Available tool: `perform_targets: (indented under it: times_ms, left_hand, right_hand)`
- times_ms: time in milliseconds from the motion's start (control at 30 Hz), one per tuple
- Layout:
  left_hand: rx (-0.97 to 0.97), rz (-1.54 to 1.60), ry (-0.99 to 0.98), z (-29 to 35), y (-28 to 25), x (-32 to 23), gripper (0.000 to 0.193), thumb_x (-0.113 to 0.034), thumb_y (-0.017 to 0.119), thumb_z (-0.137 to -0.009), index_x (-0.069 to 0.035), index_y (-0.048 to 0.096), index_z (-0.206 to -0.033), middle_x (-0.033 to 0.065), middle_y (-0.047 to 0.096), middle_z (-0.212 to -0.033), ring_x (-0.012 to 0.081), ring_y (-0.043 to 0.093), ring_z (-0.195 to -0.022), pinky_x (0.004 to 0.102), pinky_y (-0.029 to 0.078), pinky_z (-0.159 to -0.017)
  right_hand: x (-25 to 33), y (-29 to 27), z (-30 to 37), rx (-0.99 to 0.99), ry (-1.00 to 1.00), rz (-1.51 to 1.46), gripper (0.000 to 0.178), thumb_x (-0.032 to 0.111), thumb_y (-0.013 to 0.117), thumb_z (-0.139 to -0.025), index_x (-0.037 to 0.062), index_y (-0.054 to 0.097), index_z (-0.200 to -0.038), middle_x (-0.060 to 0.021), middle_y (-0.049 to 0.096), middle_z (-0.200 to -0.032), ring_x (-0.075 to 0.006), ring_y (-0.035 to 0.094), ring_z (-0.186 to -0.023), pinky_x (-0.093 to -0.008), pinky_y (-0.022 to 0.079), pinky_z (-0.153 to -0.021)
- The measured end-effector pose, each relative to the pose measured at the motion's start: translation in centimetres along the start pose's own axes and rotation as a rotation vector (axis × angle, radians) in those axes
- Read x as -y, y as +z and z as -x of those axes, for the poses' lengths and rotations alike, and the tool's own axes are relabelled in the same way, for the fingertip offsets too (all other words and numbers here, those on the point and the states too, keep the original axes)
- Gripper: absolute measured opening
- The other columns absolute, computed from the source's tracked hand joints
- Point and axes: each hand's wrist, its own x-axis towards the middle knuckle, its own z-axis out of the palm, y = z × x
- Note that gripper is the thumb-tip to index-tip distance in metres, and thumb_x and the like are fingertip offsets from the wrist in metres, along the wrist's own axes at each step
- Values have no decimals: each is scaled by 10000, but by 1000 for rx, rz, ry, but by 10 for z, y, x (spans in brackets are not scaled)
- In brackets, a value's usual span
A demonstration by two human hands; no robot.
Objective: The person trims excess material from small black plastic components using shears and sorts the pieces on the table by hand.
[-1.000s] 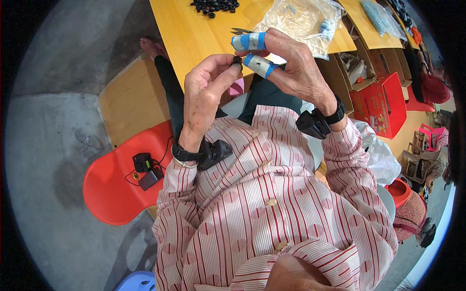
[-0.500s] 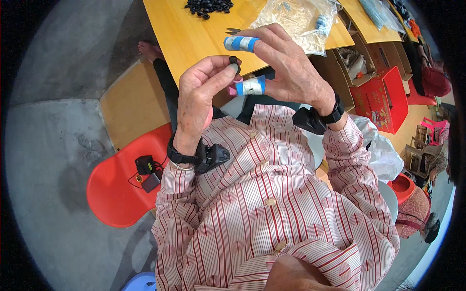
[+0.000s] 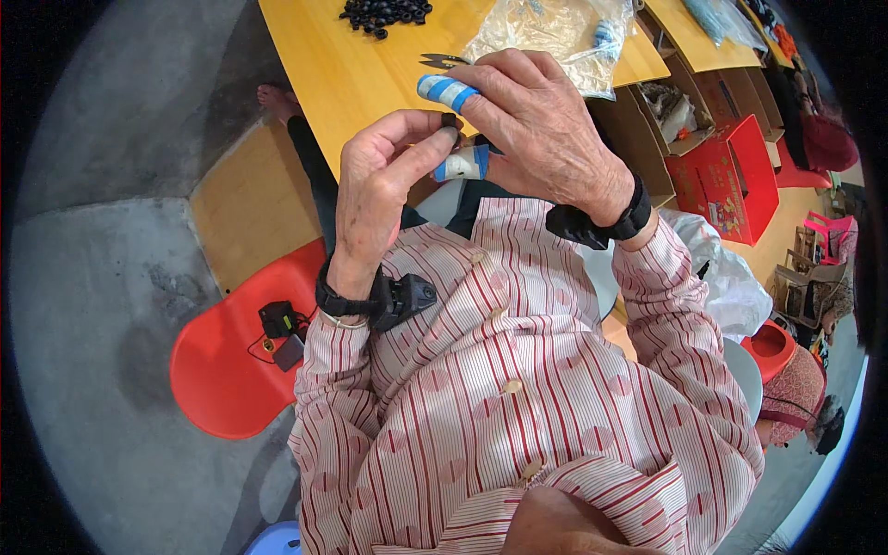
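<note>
My left hand [image 3: 384,176] pinches a small black ring-like piece [image 3: 450,120] between thumb and forefinger, over the table's near edge. Close on its right is my right hand [image 3: 550,129], with thumb and forefinger wrapped in blue and white tape. Those two taped fingertips stand apart, one above and one below the black piece; no object shows between them. Dark pointed blades [image 3: 442,61], like thread snips, show just beyond the right hand. Their other end is hidden behind its fingers, so I cannot tell whether they lie on the table.
On the yellow table [image 3: 342,83] are a heap of small black rings [image 3: 384,13] and a clear plastic bag [image 3: 555,37]. Cardboard boxes [image 3: 647,139] and a red box [image 3: 726,185] stand to the right. A red chair [image 3: 217,379] at left holds small black devices [image 3: 282,324].
My right hand has moved left and its taped fingers have come closer to the black piece. More of the dark blades now shows. The left hand has kept its pinch.
</note>
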Motion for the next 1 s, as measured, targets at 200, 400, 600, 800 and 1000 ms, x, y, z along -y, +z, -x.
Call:
perform_targets:
  times_ms: [200,400,600,800,1000]
  left_hand:
    - [7,-131,-29,-2,1,-4,246,-167,601,-835,36,638,-970,57,640,-825,91,575,-718,219,457,-667]
    - [2,-140,-28,-2,2,-6,242,-180,602,-836,27,637,-955,39,626,-786,81,562,-684,212,455,-626]
    - [20,-182,-31,-2,2,-5,237,-186,601,-838,25,642,-937,34,622,-768,84,568,-682,212,458,-629]
    - [26,-185,-53,-1,2,-1,257,-185,649,-819,35,636,-950,34,635,-793,82,575,-689,201,460,-638]
    - [70,-314,92,2,-17,0,625,-273,763,-745,13,489,-1228,95,596,-1112,144,549,-955,288,450,-785]
  right_hand:
    - [3,-2,1,-43,-24,68,446,160,693,-607,87,617,-1041,-29,621,-980,-198,545,-965,-368,411,-863]
    - [5,-1,3,-43,-13,48,476,197,716,-583,74,617,-1032,-10,610,-899,-195,543,-912,-359,413,-845]
    - [0,8,7,-95,-53,29,448,216,719,-565,69,606,-973,-21,594,-861,-208,540,-896,-365,419,-847]
    - [-6,17,13,-143,-80,-22,377,215,711,-569,67,599,-898,-33,582,-812,-224,544,-874,-375,432,-839]
    - [-8,15,15,-175,-4,-114,366,230,777,-586,58,615,-865,-59,605,-821,-258,574,-858,-362,481,-763]
